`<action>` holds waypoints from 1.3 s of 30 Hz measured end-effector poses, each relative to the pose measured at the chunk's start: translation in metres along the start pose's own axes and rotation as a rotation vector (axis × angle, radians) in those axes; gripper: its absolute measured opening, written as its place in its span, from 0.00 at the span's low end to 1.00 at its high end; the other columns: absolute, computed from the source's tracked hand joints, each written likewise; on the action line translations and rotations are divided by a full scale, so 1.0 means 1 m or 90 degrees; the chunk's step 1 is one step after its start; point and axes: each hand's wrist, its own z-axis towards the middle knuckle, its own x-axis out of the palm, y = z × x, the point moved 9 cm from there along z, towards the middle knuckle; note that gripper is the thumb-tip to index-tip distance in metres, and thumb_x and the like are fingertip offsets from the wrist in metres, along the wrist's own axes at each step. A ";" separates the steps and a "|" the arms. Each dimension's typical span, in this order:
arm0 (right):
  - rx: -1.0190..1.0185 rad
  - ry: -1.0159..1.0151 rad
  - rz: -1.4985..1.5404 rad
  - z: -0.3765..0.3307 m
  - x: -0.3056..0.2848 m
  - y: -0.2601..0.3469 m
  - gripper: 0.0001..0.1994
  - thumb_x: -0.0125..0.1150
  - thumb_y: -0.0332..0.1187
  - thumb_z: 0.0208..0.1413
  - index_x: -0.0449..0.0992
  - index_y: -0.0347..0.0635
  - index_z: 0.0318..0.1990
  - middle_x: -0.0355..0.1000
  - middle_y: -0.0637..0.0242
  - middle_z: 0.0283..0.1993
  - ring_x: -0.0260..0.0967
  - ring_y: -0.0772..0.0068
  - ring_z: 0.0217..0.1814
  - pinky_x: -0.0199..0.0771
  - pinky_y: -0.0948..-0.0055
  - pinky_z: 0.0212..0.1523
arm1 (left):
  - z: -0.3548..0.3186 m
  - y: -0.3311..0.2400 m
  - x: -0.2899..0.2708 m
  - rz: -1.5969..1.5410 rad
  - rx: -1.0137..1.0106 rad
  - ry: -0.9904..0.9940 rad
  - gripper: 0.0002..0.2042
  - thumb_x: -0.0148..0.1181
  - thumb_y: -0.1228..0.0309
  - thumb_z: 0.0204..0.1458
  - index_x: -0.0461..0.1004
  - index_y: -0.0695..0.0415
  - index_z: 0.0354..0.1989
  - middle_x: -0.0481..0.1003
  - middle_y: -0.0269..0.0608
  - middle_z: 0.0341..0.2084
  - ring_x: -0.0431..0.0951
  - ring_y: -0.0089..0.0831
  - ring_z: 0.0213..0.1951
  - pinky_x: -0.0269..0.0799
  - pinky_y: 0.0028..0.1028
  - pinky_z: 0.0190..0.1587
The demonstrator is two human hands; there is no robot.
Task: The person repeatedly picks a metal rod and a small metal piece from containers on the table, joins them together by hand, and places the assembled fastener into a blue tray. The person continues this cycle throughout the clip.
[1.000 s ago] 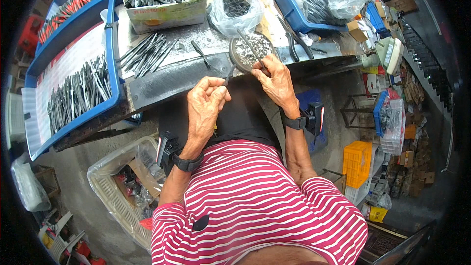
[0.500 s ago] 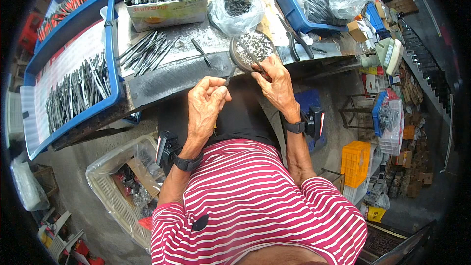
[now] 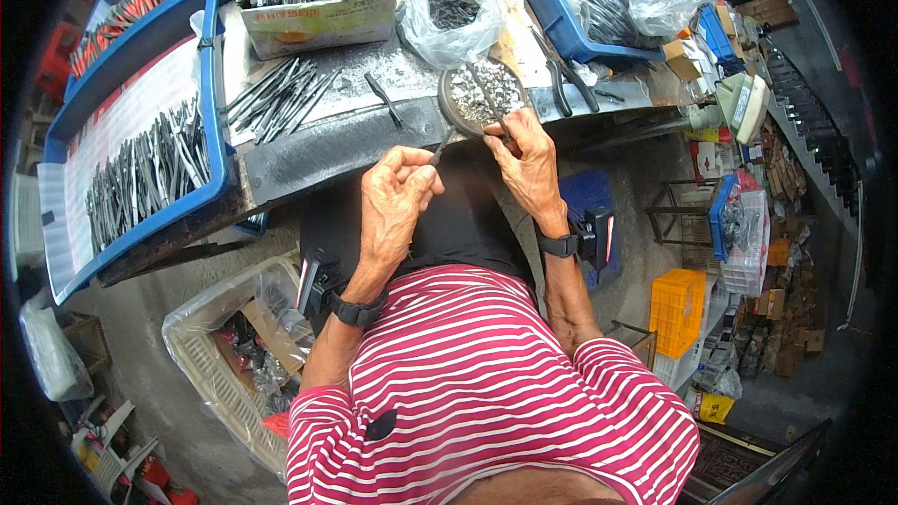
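My left hand (image 3: 398, 192) is closed in a pinch on a small slim dark piece (image 3: 441, 150) at the bench's front edge. To its right, my right hand (image 3: 527, 164) is closed round a slender dark tool (image 3: 488, 93), whose far end lies over a round dish (image 3: 446, 105) filled with white and dark bits. My fingers partly hide the tool, so its exact kind cannot be made out. The two hands are apart, close to the near side of the dish. One loose dark slim piece (image 3: 383, 99) lies on the bench left of the dish.
A pile of dark slim pieces (image 3: 281, 103) lies left on the bench, beside a blue tray (image 3: 224, 154) of similar pieces. Behind stand a filled box (image 3: 323, 26) and a plastic bag (image 3: 454, 37). Dark-handled pliers (image 3: 561, 84) lie right, before a blue bin (image 3: 561, 23).
My right hand and its tool have shifted slightly, with the tool's end still over the dish. My left hand has moved a touch to the right, keeping its pinch.
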 end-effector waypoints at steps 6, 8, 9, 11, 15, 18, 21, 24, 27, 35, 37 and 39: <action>0.070 0.007 0.024 0.002 0.001 -0.004 0.05 0.58 0.21 0.47 0.71 0.33 0.32 0.63 0.65 0.27 0.65 0.75 0.26 0.63 0.76 0.26 | 0.001 0.003 0.005 -0.033 -0.013 0.017 0.07 0.53 0.74 0.53 0.69 0.64 0.38 0.71 0.35 0.21 0.61 0.13 0.18 0.52 0.12 0.18; 0.056 -0.002 0.024 0.002 0.001 -0.003 0.04 0.57 0.20 0.47 0.70 0.32 0.31 0.63 0.64 0.27 0.65 0.73 0.26 0.64 0.75 0.27 | 0.001 0.004 0.007 -0.052 -0.014 0.024 0.08 0.53 0.74 0.53 0.69 0.64 0.38 0.71 0.36 0.21 0.61 0.13 0.18 0.52 0.12 0.17; 0.048 -0.008 0.025 0.002 0.001 -0.003 0.04 0.57 0.20 0.47 0.70 0.32 0.31 0.63 0.63 0.27 0.65 0.73 0.26 0.64 0.75 0.27 | 0.001 0.004 0.008 -0.053 -0.016 0.026 0.08 0.53 0.74 0.53 0.68 0.64 0.38 0.71 0.36 0.21 0.61 0.13 0.18 0.52 0.12 0.17; -0.001 -0.023 -0.004 0.002 0.001 0.001 0.03 0.57 0.20 0.48 0.69 0.32 0.30 0.63 0.62 0.27 0.66 0.70 0.26 0.65 0.74 0.27 | 0.001 0.005 0.010 -0.059 -0.017 0.031 0.08 0.53 0.74 0.53 0.68 0.65 0.38 0.71 0.36 0.21 0.61 0.13 0.18 0.52 0.11 0.17; -0.037 -0.048 -0.036 0.003 0.000 0.007 0.03 0.56 0.21 0.49 0.68 0.31 0.30 0.64 0.60 0.28 0.66 0.66 0.26 0.65 0.73 0.27 | 0.003 0.009 0.015 -0.085 -0.046 0.035 0.08 0.53 0.74 0.54 0.68 0.65 0.38 0.71 0.37 0.22 0.62 0.13 0.18 0.53 0.11 0.17; 0.015 -0.065 0.041 0.001 -0.004 0.008 0.03 0.56 0.23 0.50 0.69 0.32 0.30 0.64 0.64 0.26 0.63 0.73 0.24 0.62 0.76 0.24 | 0.005 0.010 0.020 -0.119 -0.049 0.034 0.08 0.53 0.74 0.54 0.67 0.65 0.39 0.71 0.37 0.22 0.62 0.13 0.18 0.54 0.12 0.17; 0.109 -0.019 0.165 -0.006 0.000 0.011 0.04 0.57 0.26 0.51 0.70 0.35 0.30 0.63 0.71 0.23 0.59 0.83 0.22 0.58 0.80 0.23 | 0.008 0.012 0.023 -0.158 -0.049 0.017 0.09 0.53 0.74 0.53 0.66 0.65 0.41 0.71 0.37 0.22 0.63 0.13 0.18 0.55 0.12 0.18; 0.215 0.043 0.326 -0.018 0.011 0.015 0.04 0.58 0.28 0.52 0.71 0.38 0.29 0.63 0.77 0.19 0.55 0.89 0.20 0.55 0.85 0.20 | 0.010 0.008 0.026 -0.199 -0.013 0.011 0.09 0.53 0.75 0.53 0.66 0.65 0.40 0.71 0.37 0.23 0.63 0.13 0.19 0.56 0.13 0.18; 0.215 0.059 0.349 -0.022 0.015 0.024 0.04 0.57 0.28 0.53 0.70 0.37 0.31 0.68 0.74 0.22 0.57 0.89 0.19 0.56 0.86 0.18 | 0.009 0.009 0.025 -0.184 -0.015 0.005 0.09 0.54 0.76 0.52 0.66 0.64 0.40 0.71 0.36 0.23 0.64 0.14 0.19 0.57 0.13 0.19; 0.233 0.090 0.354 -0.030 0.019 0.023 0.04 0.57 0.28 0.54 0.70 0.37 0.32 0.69 0.74 0.23 0.57 0.89 0.18 0.57 0.86 0.17 | 0.006 0.009 0.022 -0.108 -0.014 0.000 0.10 0.55 0.76 0.50 0.67 0.64 0.40 0.72 0.34 0.24 0.66 0.13 0.22 0.59 0.12 0.22; 0.229 0.090 0.339 -0.031 0.019 0.024 0.04 0.57 0.27 0.53 0.70 0.37 0.32 0.68 0.73 0.24 0.57 0.88 0.18 0.57 0.85 0.17 | 0.005 0.009 0.021 -0.107 -0.013 0.001 0.10 0.55 0.77 0.49 0.68 0.64 0.40 0.72 0.34 0.24 0.67 0.13 0.22 0.60 0.13 0.22; 0.201 0.081 0.306 -0.031 0.017 0.027 0.04 0.57 0.26 0.53 0.70 0.36 0.31 0.66 0.72 0.25 0.58 0.87 0.19 0.57 0.84 0.18 | 0.004 0.009 0.020 -0.112 -0.013 -0.001 0.10 0.55 0.77 0.49 0.68 0.64 0.40 0.72 0.33 0.24 0.67 0.13 0.23 0.60 0.13 0.23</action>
